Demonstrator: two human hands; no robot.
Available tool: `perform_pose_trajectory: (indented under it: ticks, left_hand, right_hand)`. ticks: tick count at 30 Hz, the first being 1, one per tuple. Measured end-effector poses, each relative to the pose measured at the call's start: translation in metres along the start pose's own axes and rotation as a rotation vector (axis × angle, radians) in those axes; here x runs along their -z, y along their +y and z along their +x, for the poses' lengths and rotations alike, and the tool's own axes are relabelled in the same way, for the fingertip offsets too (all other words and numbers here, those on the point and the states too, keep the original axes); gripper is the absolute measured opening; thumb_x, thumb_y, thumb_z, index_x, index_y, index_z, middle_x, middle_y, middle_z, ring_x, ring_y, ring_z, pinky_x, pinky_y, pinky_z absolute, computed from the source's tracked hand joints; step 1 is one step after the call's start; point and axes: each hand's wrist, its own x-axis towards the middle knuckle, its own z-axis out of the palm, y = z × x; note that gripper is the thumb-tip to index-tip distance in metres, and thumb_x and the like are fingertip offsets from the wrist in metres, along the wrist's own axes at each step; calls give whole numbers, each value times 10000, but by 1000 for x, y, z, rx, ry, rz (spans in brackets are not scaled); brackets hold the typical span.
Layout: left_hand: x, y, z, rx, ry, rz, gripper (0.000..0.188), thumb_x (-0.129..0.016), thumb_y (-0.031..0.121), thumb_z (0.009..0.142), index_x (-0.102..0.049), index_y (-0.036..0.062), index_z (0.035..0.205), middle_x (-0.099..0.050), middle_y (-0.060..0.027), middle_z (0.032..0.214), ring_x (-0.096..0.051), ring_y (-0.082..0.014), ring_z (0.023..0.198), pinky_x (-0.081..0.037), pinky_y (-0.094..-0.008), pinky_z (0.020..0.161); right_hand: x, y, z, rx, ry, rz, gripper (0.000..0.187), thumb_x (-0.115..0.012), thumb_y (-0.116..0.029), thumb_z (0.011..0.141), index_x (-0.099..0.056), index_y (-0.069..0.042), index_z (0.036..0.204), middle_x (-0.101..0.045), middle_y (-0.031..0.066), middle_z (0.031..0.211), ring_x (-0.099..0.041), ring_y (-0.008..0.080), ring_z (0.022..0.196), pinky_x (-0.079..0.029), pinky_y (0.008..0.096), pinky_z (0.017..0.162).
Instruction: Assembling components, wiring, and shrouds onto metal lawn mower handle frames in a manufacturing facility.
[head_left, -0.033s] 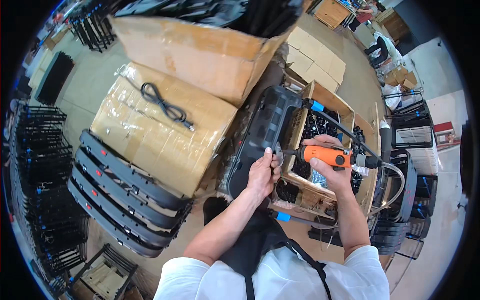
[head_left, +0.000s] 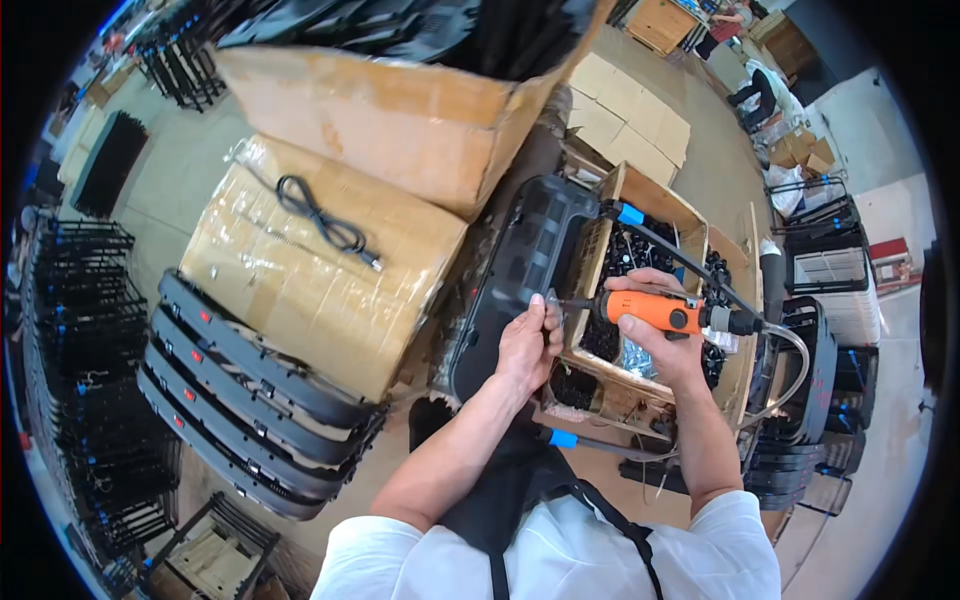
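Observation:
An orange air screwdriver (head_left: pixel 650 310) lies almost level in my right hand (head_left: pixel 668 345), whose fingers wrap round its body. A hose runs from its rear end, and its bit points left toward my left hand (head_left: pixel 527 345). The thumb and fingers of that hand are pinched together at the bit's tip, on something small that I cannot make out. Just beyond my left hand is a long black plastic panel (head_left: pixel 535 245) with rounded ends. A black tube with a blue sleeve (head_left: pixel 630 213) runs along the panel's right side.
A wooden box (head_left: pixel 660 190) of small black parts and fasteners stands to the right. Left lies a taped carton (head_left: pixel 320 280) with a coiled black cable (head_left: pixel 320 215) on top, beside several stacked black panels (head_left: pixel 250 400). An open carton (head_left: pixel 370 110) of black parts stands farther off.
The view has shifted very slightly. Both hands and the screwdriver keep the same position.

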Motion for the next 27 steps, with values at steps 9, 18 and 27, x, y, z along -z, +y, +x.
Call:
perform_pose_trajectory:
  ticks: [9,18,27]
  left_hand:
    - [-88,-14,106,12,11,-31,237,-590,283,1104,-628,50,1120,-603,-17,847,-562,-138,725,-499,-245,630]
    - [-98,-26,178,109,-171,-53,279,-571,355,1108,-642,86,1085,-595,18,844,-557,-119,722,-481,-253,626]
    - [-97,-46,164,51,-30,175,298,-504,262,1139,-623,49,1309,-660,-19,946,-636,-145,812,-545,-292,728]
  right_hand:
    - [102,28,72,14,-16,40,564,-829,-108,868,-573,-21,1364,-719,142,1297,-659,224,1235,-513,399,1107]
    - [141,48,125,-46,-10,30,570,-836,-131,870,-578,-17,1365,-727,142,1275,-669,214,1212,-526,393,1086]
    - [139,74,198,22,14,-31,491,-826,-95,867,-615,-6,1300,-724,104,1241,-677,160,1156,-544,333,1033]
